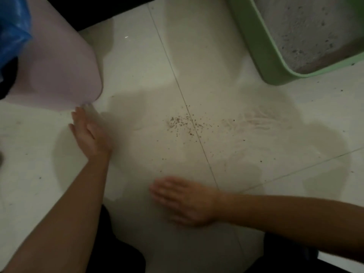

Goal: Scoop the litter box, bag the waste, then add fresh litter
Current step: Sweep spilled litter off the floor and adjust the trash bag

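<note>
Crouching over a pale tiled floor [137, 62], a person has both bare hands low and flat, fingers stretched out, neither gripping anything. Left hand [89, 133] lies w/ fingertips just at the bottom corner of a pale lilac plastic bin [63, 66]; can't tell if it touches the bin. A blue plastic bag [13, 28] lines the bin's top, hanging over the rim at upper left. Right hand [185, 200] is motion-blurred, palm down, close to the floor in front of the body, well apart from the left. Between & beyond the hands sits a scatter of small dark brown litter crumbs [185, 123] straddling a thin grout line [173, 71] that runs diagonally across the tiles. To the right of the crumbs are faint whitish dusty streaks [256, 119]. Mint-green plastic litter box [262, 48] sits at upper right, corner toward the crumbs, holding pale grey speckled litter [307, 30]. Scene is dim.
</note>
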Demonstrator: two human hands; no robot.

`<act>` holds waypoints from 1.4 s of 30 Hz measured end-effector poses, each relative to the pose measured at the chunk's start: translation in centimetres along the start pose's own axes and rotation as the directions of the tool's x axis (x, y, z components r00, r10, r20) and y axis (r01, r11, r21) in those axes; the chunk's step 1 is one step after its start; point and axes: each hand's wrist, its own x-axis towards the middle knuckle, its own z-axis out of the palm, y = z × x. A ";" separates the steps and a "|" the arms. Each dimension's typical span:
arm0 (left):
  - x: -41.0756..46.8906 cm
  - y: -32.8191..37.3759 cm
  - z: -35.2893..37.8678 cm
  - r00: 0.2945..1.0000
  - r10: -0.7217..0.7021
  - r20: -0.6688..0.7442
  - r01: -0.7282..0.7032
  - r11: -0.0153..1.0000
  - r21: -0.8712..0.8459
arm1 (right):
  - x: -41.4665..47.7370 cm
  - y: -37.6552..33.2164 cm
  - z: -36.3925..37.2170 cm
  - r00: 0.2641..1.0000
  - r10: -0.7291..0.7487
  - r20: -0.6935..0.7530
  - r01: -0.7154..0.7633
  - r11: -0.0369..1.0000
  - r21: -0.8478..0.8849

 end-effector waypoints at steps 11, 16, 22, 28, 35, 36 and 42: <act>-0.8 -3.5 -0.7 0.980 0.117 0.161 -0.149 0.969 0.199 | 4.8 7.5 -1.9 0.939 0.341 -0.030 -0.341 0.923 -0.179; -5.4 2.0 3.3 0.847 0.373 0.379 -0.415 0.909 0.034 | 0.8 10.2 -4.8 0.884 0.425 -0.197 -0.455 0.878 -0.149; -11.0 8.0 6.9 0.552 0.604 0.575 -0.597 0.767 -0.234 | -7.1 11.2 -5.4 0.290 0.855 -0.430 -0.895 0.401 0.194; -11.8 10.9 7.8 0.552 0.651 0.520 -0.537 0.755 -0.376 | -6.7 10.8 -3.7 0.205 0.938 -0.281 -0.964 0.243 0.107; -8.1 11.4 10.1 0.719 0.493 0.490 -0.478 0.863 -0.167 | -6.3 11.8 -4.6 0.412 0.843 -0.346 -0.870 0.477 0.124; -8.7 11.9 10.4 0.679 0.527 0.511 -0.507 0.840 -0.192 | -8.1 12.8 -5.3 0.309 0.867 -0.389 -0.900 0.400 0.176; -11.7 13.9 12.0 0.527 0.659 0.537 -0.585 0.740 -0.333 | -20.8 20.2 -12.0 -0.184 0.878 -0.441 -0.907 0.021 0.420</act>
